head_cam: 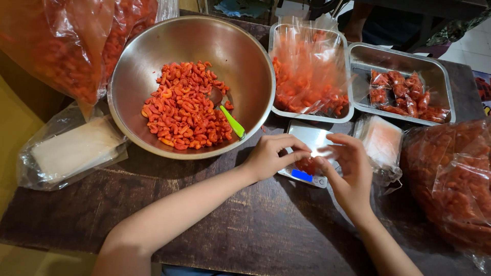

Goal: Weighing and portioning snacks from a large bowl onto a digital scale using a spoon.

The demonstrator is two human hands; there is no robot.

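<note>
Big steel bowl (240,56) sits up top with orange-red macaroni snacks (184,107) and a green-handled spoon (231,121) in it. Two metal trays (440,66) to its right, one stuffed with clear bags, the other with sealed packets (404,94). Large snack-filled bags (61,46) crowd both table edges, plus a stack of empty pouches (71,151) on the left.

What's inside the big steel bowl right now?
The steel bowl holds a heap of orange-red curled snacks and a spoon with a green handle. The spoon's scoop is partly buried; whatever lies under the heap is hidden.

bowl (245,61) left of trays (358,56), scale (307,138) before them
</note>
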